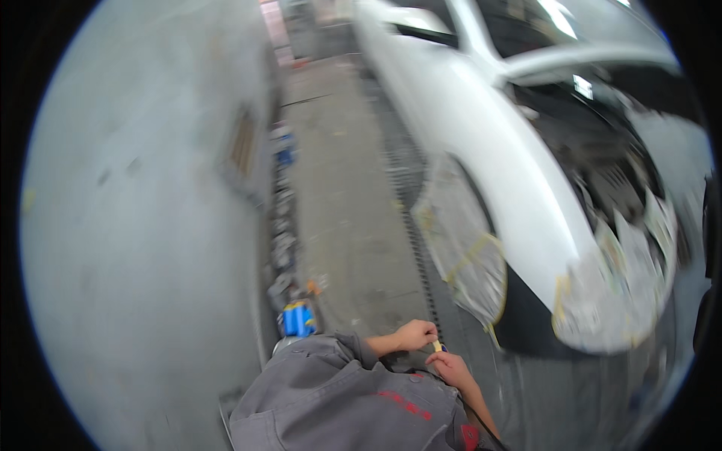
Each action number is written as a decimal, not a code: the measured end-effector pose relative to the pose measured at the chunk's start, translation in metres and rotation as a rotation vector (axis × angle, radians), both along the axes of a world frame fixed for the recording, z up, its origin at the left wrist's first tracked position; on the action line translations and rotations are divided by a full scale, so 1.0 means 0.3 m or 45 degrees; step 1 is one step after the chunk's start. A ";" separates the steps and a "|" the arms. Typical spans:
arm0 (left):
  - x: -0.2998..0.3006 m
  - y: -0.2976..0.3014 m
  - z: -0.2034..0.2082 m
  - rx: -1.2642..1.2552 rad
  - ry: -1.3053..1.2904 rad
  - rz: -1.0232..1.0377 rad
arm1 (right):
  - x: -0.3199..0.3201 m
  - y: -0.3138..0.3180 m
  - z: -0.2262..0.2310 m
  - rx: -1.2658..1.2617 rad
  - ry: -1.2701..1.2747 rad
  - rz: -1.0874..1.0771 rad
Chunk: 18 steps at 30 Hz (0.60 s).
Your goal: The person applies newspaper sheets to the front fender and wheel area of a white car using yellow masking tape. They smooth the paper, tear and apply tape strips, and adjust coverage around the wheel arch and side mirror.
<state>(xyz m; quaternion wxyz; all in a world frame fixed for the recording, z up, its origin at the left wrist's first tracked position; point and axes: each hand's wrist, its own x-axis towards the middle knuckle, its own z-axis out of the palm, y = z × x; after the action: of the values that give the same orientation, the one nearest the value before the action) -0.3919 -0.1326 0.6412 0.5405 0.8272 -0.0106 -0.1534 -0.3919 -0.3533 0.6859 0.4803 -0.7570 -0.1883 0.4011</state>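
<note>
At five o'clock in view, the left hand and right hand are curling close together, a yellow piece showing between them; I cannot tell whether either is grasping it. A white car is standing at two o'clock, paper covering it at four.

Passage between wall and car

We're over grey floor here, blurred clutter strung along its left, a blue-and-yellow object nearest us!
</note>
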 end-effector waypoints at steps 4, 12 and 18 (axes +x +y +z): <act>-0.337 0.008 0.039 0.077 0.055 0.645 | -0.008 0.070 0.012 0.135 0.287 0.530; -1.062 -0.210 0.027 0.065 0.042 1.653 | -0.345 0.312 0.074 0.338 -0.035 1.669; -1.327 -0.480 -0.141 -0.248 0.033 2.036 | -0.586 0.278 0.029 0.163 -0.298 2.081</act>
<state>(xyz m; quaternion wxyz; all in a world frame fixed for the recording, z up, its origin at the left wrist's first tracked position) -0.7899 -0.2766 0.5990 0.5566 0.5316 0.5776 0.2718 -0.5676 -0.2699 0.6945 0.0568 -0.3895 -0.7506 0.5308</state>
